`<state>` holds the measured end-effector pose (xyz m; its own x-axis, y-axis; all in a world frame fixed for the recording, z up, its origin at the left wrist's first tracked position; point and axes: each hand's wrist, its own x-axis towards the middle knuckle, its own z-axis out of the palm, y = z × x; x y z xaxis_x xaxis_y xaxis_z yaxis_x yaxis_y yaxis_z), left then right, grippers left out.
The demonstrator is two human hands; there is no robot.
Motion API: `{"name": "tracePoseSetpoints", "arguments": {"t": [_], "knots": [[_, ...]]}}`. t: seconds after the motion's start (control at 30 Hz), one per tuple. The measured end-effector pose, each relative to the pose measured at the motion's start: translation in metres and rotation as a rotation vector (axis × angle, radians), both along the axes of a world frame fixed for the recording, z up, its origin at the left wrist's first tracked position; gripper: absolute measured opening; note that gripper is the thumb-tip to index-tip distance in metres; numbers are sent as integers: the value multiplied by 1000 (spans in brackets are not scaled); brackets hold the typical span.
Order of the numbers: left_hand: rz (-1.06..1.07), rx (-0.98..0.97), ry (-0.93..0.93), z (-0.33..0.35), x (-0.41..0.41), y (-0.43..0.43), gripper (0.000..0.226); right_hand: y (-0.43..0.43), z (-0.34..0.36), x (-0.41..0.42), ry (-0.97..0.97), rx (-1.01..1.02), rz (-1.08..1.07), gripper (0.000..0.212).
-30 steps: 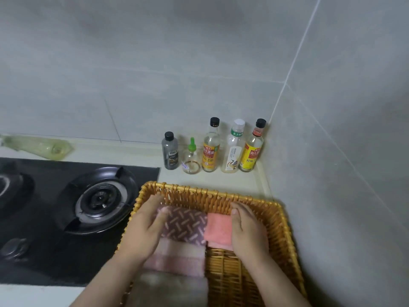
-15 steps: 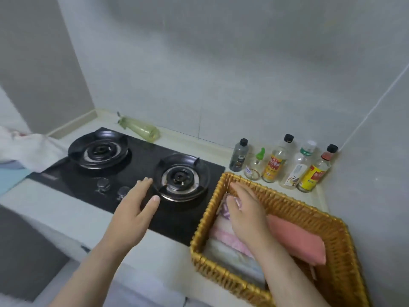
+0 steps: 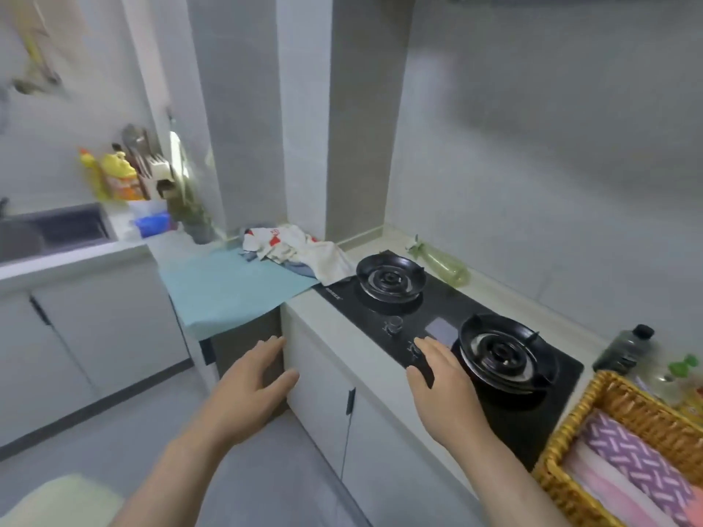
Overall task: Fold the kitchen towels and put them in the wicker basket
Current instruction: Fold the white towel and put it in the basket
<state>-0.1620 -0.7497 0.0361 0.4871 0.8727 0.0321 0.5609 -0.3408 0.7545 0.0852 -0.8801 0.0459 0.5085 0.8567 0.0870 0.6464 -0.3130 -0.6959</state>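
The wicker basket [image 3: 570,420] stands at the lower right on the counter, holding a folded purple patterned towel [image 3: 639,460] and a folded pink towel [image 3: 608,484]. A crumpled pile of unfolded towels [image 3: 296,249], white with red marks, lies at the far end of the counter beside the stove. My left hand [image 3: 253,382] hovers open in front of the cabinet corner, holding nothing. My right hand [image 3: 443,382] hovers open over the stove's front edge, fingers apart, also holding nothing. Both hands are well away from the basket and the pile.
A black two-burner gas stove [image 3: 437,317] fills the counter between basket and pile. A light blue cloth [image 3: 228,287] covers the lower counter to the left. Bottles [image 3: 624,348] stand behind the basket. A sink [image 3: 49,230] and detergent bottles [image 3: 118,176] sit at the far left.
Both hands have left the basket and swung left; my right hand let go of the towels there. My view has turned left, bringing the towel pile and sink into sight.
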Motion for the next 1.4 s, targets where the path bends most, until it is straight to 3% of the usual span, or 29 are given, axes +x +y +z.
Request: {"name": "tracePoseSetpoints", "arguments": {"t": [0.2, 0.47, 0.9, 1.13, 1.4], "knots": [[121, -11, -2, -2, -55, 8, 62, 41, 3, -56, -40, -13, 176, 51], [219, -58, -8, -15, -73, 44, 60, 106, -4, -68, -31, -41, 280, 51], [231, -109, 53, -45, -16, 183, 53, 246, -46, -9, 49, -107, 280, 51], [243, -141, 51, -52, 5, 261, 35, 322, -64, 22, 87, -149, 270, 51], [273, -126, 3, -56, 10, 334, 38, 412, -67, 19, 114, -155, 314, 51]]}}
